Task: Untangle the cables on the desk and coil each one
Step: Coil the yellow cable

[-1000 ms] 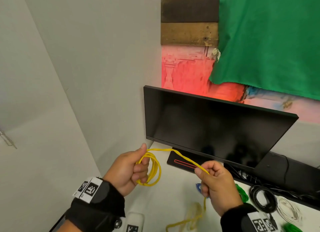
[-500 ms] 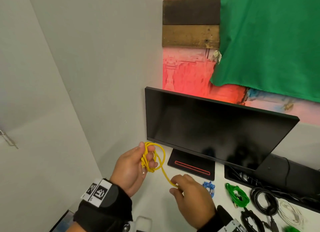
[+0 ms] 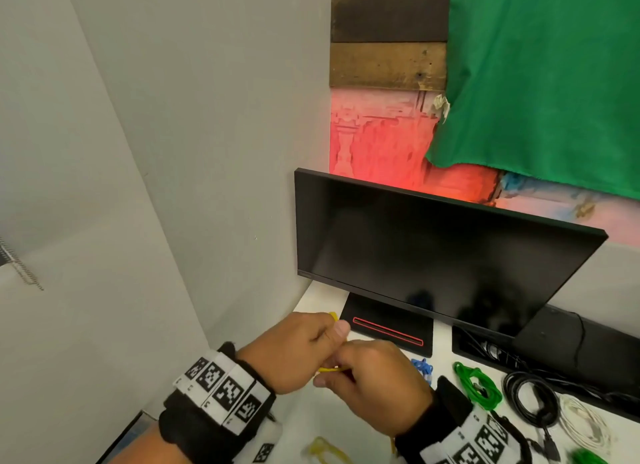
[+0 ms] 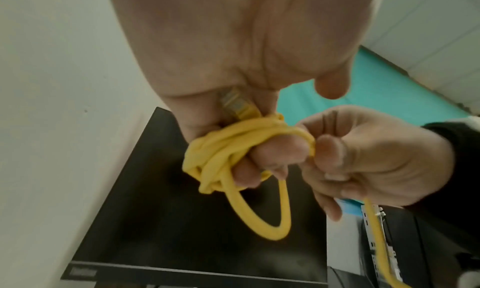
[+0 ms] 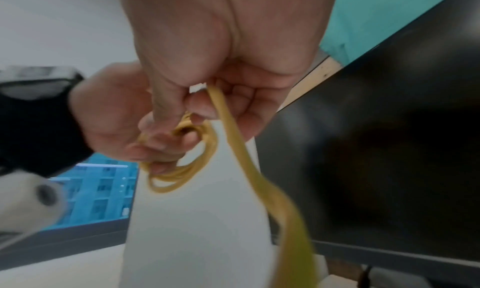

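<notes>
My left hand (image 3: 304, 346) grips a small coil of yellow network cable (image 4: 233, 149), its loops wound round the fingers and its plug (image 4: 237, 106) tucked against the palm. My right hand (image 3: 374, 391) sits right beside it and pinches the free run of the same yellow cable (image 5: 233, 132), which trails down from it toward the desk. In the head view only a short bit of the yellow cable (image 3: 330, 369) shows between the two hands, and its loose tail (image 3: 325, 451) lies on the white desk (image 3: 322, 301) near the bottom edge.
A black monitor (image 3: 433, 256) on its stand (image 3: 388, 328) is just beyond the hands. To the right lie coiled blue (image 3: 422, 366), green (image 3: 478, 387), black (image 3: 530, 401) and white (image 3: 585, 425) cables. A grey wall (image 3: 173, 186) closes the left side.
My right hand has come up from the desk to meet the left, bringing another turn of yellow cable onto the coil. Both hands have sunk lower in the view.
</notes>
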The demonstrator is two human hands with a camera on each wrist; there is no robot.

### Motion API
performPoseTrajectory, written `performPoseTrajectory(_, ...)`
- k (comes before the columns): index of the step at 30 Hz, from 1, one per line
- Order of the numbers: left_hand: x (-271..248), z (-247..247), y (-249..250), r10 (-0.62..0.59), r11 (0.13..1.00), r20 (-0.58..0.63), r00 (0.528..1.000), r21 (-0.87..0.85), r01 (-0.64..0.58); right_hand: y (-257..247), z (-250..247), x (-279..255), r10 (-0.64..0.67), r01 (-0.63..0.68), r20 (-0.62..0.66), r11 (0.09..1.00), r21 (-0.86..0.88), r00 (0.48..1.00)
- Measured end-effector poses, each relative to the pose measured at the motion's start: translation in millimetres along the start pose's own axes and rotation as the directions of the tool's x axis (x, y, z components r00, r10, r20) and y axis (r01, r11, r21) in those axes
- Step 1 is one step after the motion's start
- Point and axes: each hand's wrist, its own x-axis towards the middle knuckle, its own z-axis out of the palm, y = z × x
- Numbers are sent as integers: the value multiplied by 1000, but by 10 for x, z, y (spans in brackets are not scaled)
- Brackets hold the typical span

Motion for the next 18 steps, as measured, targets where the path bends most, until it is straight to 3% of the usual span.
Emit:
performPoseTrajectory(3,-30,-9,-34,-67,989,127,990,143,48,112,-103,-7,94,-96,-34,993,-62,995)
performPoseTrajectory(8,-1,15,-74,-151,960,250,956,270,80,219,-95,-25,168,-161,42,979,-123,985)
performPoseTrajectory(10,17,-13,-77,-179,976,276,944,172,135,264,-34,-41,178,-174,28,979,-110,984)
performPoseTrajectory(12,31,-30,-68,-169,968,299,939,-130,216,289,22,-52,223,-215,-62,970,109,973)
performPoseTrajectory(13,33,-16,-51,-145,917,295,944,-318,240,285,49,-47,264,-222,-116,933,283,958)
performPoseTrajectory(15,40,80,9,-97,736,229,969,-639,225,247,96,-7,337,-162,-178,770,617,924)
performPoseTrajectory(18,69,305,101,-161,420,81,984,-896,142,175,85,60,422,-62,-183,503,862,888)
